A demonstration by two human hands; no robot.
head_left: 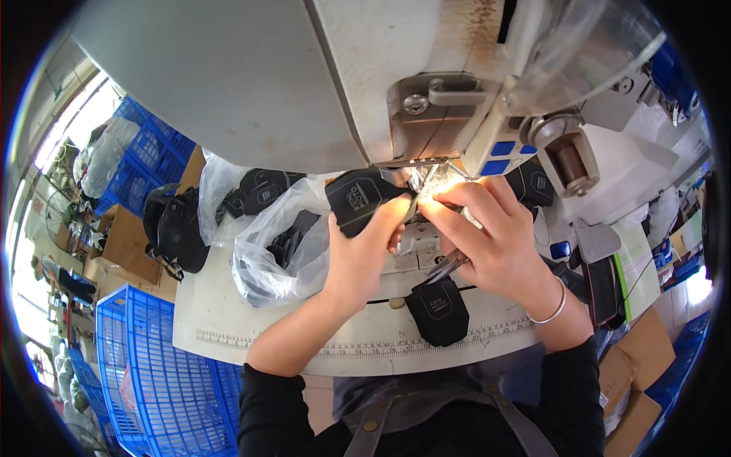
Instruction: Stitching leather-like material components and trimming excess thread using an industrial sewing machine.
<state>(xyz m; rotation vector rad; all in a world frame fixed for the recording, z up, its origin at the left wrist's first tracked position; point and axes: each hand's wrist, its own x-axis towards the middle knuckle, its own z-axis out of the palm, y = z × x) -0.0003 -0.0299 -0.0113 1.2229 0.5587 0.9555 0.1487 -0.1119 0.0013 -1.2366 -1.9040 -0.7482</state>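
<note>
Under the lit needle area of a sewing machine (426, 114), my two hands meet with fingertips close together. My left hand (362, 255) is closed, its thumb and fingers on the edge of a black fabric piece (356, 196) with pale print. Closed too is my right hand (487, 236), thumb and forefinger pinched beside the needle; what lies at those tips is too small to make out. Metal scissors (448, 266) stick out from under its palm, tucked in the fingers. A similar black piece (438, 311) lies flat below the scissors.
Clear plastic bags (263, 274) with black pieces lie left on the white table (221, 320), near a printed ruler strip. Further left are a black bag (179, 228) and a blue crate (160, 373). A thread bobbin (567, 164) hangs right; a cardboard box (640, 358) stands lower right.
</note>
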